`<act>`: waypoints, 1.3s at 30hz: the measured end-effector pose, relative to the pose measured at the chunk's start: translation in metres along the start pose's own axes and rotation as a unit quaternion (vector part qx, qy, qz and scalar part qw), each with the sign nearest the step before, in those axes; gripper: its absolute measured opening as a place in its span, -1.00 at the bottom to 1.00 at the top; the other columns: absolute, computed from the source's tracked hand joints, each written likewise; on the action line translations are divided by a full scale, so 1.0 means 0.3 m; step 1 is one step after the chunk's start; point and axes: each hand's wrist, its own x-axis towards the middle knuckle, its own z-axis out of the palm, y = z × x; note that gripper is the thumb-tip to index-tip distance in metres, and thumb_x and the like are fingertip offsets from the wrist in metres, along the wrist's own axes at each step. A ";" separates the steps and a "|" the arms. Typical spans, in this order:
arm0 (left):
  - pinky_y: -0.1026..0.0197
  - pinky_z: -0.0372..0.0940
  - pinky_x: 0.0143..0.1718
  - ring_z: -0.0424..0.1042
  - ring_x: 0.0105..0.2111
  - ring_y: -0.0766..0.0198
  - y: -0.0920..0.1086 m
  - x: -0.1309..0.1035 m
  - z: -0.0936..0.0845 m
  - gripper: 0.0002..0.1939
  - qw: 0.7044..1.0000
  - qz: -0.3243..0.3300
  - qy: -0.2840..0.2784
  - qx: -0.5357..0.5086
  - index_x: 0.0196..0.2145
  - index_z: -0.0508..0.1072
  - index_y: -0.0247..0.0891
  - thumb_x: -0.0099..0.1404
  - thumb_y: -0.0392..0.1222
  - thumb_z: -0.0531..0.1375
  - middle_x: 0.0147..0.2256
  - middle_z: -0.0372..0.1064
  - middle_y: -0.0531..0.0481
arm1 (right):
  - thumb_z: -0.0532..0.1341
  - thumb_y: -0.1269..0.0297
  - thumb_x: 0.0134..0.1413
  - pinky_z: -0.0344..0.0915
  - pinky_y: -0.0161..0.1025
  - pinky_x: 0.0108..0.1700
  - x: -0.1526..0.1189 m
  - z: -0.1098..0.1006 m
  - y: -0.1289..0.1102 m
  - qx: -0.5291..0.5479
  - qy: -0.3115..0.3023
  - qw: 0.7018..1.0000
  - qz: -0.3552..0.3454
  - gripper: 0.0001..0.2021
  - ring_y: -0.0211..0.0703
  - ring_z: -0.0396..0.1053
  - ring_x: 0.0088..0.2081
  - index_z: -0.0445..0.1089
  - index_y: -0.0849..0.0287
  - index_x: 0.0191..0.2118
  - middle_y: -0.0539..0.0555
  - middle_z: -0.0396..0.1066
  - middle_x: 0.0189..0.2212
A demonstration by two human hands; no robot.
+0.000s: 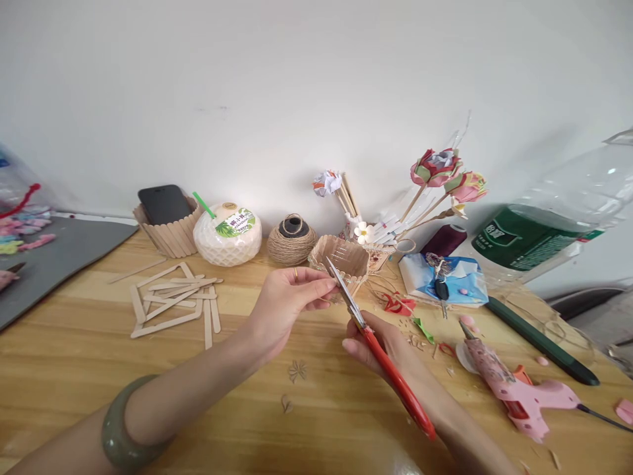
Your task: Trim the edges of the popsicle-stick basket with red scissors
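My right hand [378,340] grips a pair of scissors [399,382] with red handles. Their blades point up and to the left, reaching the fingertips of my left hand [299,290]. That hand is closed in a pinch, and what lies between its fingers is too small to make out. Just behind the hands stands a small stick-walled basket [346,260]. On the wood below lie a flower-shaped cluster of thin brown loops [297,371] and a smaller loop [286,404].
Craft sticks [168,323] lie at left, before a phone [165,204] in a stick holder and a wrapped coconut [227,234]. A twine ball [291,247] and paper flowers [435,168] stand behind. At right are a pink glue gun [539,399] and a large bottle [529,237].
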 end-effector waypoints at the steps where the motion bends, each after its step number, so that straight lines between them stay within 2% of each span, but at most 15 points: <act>1: 0.26 0.26 -0.36 0.38 -0.49 0.38 -0.001 0.000 0.000 -0.89 1.000 -0.001 -0.001 -0.001 -0.55 0.48 -0.33 -0.06 -0.24 0.32 -0.52 0.45 0.03 | 0.12 0.04 0.02 -0.02 -0.34 -0.49 0.001 0.000 0.000 0.001 0.002 1.000 -0.001 -0.69 -0.29 -0.01 -0.52 0.07 0.15 -0.50 -0.10 0.04 -0.57; 8: 0.27 0.26 -0.37 0.40 -0.46 0.36 -0.002 0.009 -0.005 -0.86 1.000 -0.016 -0.017 -0.013 -0.52 0.50 -0.33 -0.07 -0.23 0.33 -0.49 0.48 0.00 | 0.12 0.02 0.03 -0.07 -0.34 -0.51 -0.001 -0.005 0.004 0.000 0.009 1.000 -0.001 -0.68 -0.30 -0.04 -0.53 0.08 0.15 -0.50 -0.10 0.02 -0.59; 17: 0.29 0.26 -0.41 0.39 -0.48 0.36 0.005 0.011 -0.010 -0.89 0.999 -0.030 -0.024 -0.006 -0.54 0.51 -0.33 -0.08 -0.25 0.33 -0.53 0.45 0.01 | 0.12 0.02 0.04 -0.09 -0.34 -0.52 0.000 -0.006 0.003 -0.014 0.011 1.000 0.001 -0.67 -0.30 -0.05 -0.53 0.09 0.16 -0.51 -0.11 0.01 -0.59; 23: 0.31 0.26 -0.45 0.37 -0.45 0.36 0.009 0.019 -0.016 -0.92 0.998 -0.030 -0.050 0.001 -0.55 0.50 -0.31 -0.04 -0.25 0.30 -0.51 0.42 0.03 | 0.14 -0.08 -0.02 -0.06 -0.34 -0.52 0.001 -0.012 -0.006 0.001 -0.003 1.000 -0.003 -0.60 -0.30 -0.03 -0.53 0.09 0.15 -0.52 -0.10 0.02 -0.59; 29: 0.31 0.27 -0.46 0.34 -0.45 0.38 0.007 0.020 -0.020 -0.91 0.999 -0.029 -0.032 0.026 -0.55 0.49 -0.30 -0.06 -0.25 0.32 -0.52 0.40 0.05 | 0.13 -0.15 -0.05 -0.05 -0.33 -0.50 -0.003 -0.014 -0.009 -0.003 -0.009 1.000 0.012 -0.57 -0.28 -0.02 -0.52 0.11 0.16 -0.51 -0.09 0.04 -0.58; 39: 0.35 0.26 -0.49 0.37 -0.45 0.38 0.029 0.016 -0.019 -0.91 0.999 -0.023 -0.023 0.018 -0.53 0.48 -0.33 -0.04 -0.26 0.31 -0.49 0.42 0.03 | 0.09 -0.19 -0.04 0.06 -0.31 -0.45 0.000 -0.020 0.002 0.019 -0.014 1.000 -0.015 -0.54 -0.24 0.09 -0.48 0.21 0.18 -0.44 -0.04 0.13 -0.53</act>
